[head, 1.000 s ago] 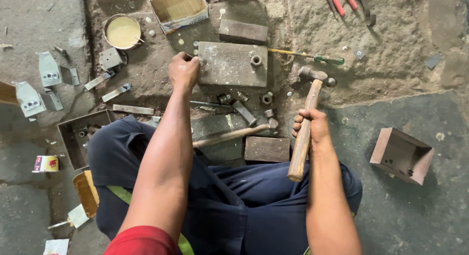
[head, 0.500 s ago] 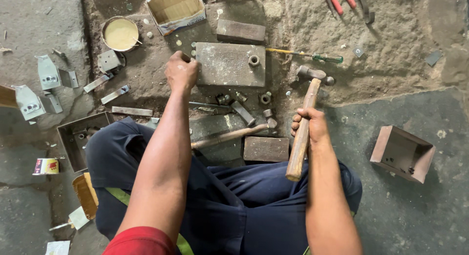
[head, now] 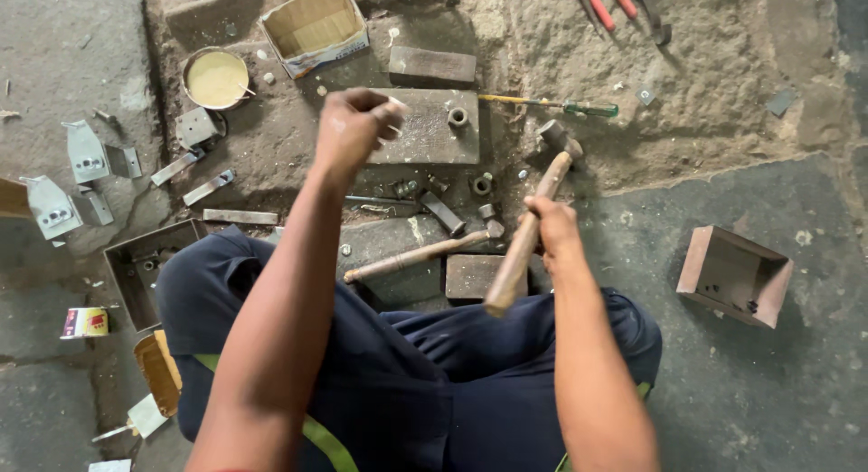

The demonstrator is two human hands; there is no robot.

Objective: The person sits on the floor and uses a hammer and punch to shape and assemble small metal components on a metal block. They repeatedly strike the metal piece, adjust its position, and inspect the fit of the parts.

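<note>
left hand (head: 357, 124) lifted off steel block (head: 434, 128), hammer (head: 529, 228) unmoved

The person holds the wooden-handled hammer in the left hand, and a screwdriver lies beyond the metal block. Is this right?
Not quite. The head view shows the hammer in the right hand; the left hand is raised above the metal block. The screwdriver does lie beyond it.

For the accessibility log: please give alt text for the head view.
Seen from above, a seated person's right hand grips a wooden-handled hammer, while the left hand is closed and raised over a grey metal block on the dirt floor. A second hammer, a screwdriver and metal scraps lie around.
</note>
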